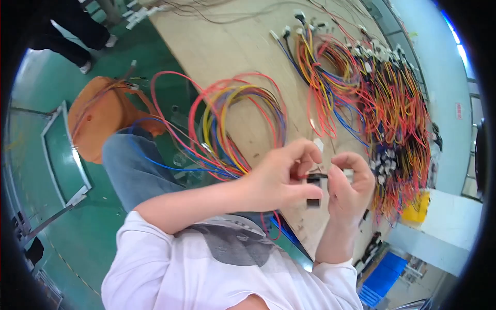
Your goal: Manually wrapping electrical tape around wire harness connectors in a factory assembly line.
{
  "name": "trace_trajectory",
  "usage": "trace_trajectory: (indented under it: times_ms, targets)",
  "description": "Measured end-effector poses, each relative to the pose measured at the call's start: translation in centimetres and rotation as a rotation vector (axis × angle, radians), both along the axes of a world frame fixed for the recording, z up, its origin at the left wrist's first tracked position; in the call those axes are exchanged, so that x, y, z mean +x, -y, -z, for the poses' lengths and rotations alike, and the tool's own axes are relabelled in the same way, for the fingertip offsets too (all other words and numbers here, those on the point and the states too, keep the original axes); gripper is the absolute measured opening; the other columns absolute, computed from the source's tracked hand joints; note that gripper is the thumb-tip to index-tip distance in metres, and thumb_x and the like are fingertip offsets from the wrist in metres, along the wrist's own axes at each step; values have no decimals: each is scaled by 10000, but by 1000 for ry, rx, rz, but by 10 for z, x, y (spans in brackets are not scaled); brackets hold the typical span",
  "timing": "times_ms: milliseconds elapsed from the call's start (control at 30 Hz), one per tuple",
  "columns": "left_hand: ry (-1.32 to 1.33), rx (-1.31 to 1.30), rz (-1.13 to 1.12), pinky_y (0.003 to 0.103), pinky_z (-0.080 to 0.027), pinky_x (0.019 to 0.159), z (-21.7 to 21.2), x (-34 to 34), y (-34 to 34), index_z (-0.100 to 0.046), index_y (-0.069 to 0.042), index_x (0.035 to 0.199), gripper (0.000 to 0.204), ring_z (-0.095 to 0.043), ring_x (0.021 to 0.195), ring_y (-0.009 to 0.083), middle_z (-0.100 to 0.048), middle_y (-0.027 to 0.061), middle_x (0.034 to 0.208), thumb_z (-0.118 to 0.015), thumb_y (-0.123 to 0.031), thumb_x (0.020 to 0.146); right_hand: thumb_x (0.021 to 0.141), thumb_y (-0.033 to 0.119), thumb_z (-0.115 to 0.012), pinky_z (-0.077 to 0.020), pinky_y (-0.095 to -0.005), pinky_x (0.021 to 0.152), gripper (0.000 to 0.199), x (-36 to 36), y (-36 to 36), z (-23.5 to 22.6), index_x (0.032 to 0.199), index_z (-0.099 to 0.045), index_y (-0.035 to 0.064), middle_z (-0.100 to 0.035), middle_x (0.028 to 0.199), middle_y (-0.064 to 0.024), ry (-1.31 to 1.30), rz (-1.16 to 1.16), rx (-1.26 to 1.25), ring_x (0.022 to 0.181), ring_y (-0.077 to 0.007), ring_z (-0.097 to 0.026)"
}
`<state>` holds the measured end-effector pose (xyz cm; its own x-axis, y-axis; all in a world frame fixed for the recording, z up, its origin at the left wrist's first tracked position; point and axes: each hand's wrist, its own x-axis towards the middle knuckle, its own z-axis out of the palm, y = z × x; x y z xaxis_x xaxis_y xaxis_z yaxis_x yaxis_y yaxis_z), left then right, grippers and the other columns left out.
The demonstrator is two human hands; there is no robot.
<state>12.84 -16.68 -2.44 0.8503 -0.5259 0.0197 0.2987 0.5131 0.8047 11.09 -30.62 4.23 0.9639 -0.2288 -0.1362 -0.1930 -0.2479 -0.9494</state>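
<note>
My left hand is closed in front of my chest, over the table's near edge, with its fingers curled and thumb stretched toward the right. At its fingertips is a small black connector; a darker block shows just under the thumb. A white connector sticks up above the fingers. My right hand is closed in a pinch beside it, a pale piece partly showing between its fingers. Left of my hands, a coiled wire harness of red, yellow and blue wires lies on the table, its loops hanging over the edge.
Another coiled harness lies farther back on the wooden table. Beyond it, a thick pile of harnesses with white connectors runs along the right. An orange stool stands at left, a blue crate at lower right. A person's legs show far left.
</note>
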Motion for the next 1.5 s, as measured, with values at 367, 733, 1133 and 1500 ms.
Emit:
trace_trajectory:
  times_ms: [367,733,1133,1500]
  targets:
    - [-255,-294,417,203,-310,425,-5,9,9,-427,-45,1058,338,-418,523,52,-447,1,673,-578,-69,757,713,-45,-488,-350,-177,581,96,-20,5,10,790,-499,11,-478,731,9,282,-13,-250,657,-58,-433]
    - [191,-207,216,197,-301,530,10,3,14,-421,-47,1081,363,-357,644,51,-398,14,801,-588,-116,767,716,-66,-475,-172,-151,341,110,-17,30,-3,802,-483,1,-443,695,5,210,65,135,400,6,-291]
    - [-223,-264,362,188,-320,447,-20,7,15,-410,-68,1084,393,-405,554,58,-451,13,739,-595,-27,739,763,-49,-485,-194,-148,378,110,-23,34,3,851,-474,16,-395,665,26,375,100,244,430,12,-282]
    - [-58,-91,118,198,-382,553,-16,-3,-6,-509,-39,858,194,-452,671,53,-461,-21,804,-628,-172,783,628,-49,-524,-362,-171,575,116,-10,19,-22,736,-539,-8,-526,707,-27,258,42,-136,643,-58,-480]
